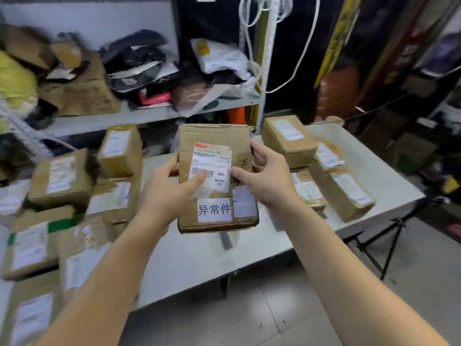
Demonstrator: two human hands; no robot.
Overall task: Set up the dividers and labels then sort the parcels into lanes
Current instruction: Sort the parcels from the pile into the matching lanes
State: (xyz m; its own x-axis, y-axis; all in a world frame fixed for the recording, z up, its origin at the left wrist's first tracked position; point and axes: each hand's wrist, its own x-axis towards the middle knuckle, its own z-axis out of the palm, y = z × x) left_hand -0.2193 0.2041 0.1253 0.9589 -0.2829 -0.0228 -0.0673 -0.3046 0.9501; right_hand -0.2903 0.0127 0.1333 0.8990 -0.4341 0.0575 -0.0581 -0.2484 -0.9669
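I hold a brown cardboard parcel (214, 136) above the middle of the grey table (199, 258). It carries a white shipping label with a barcode and a white sticker with black Chinese characters (214, 210). My left hand (172, 191) grips its left edge, thumb on the barcode. My right hand (267, 176) grips its right edge. Several labelled cardboard parcels (62, 178) lie piled on the table's left side. More parcels (289, 138) lie in a group on the right side.
A grey shelf (112, 118) behind the table holds boxes and plastic mailer bags. White cords hang beside a shelf post at centre top. A black tripod (389, 243) stands on the tiled floor to the right of the table.
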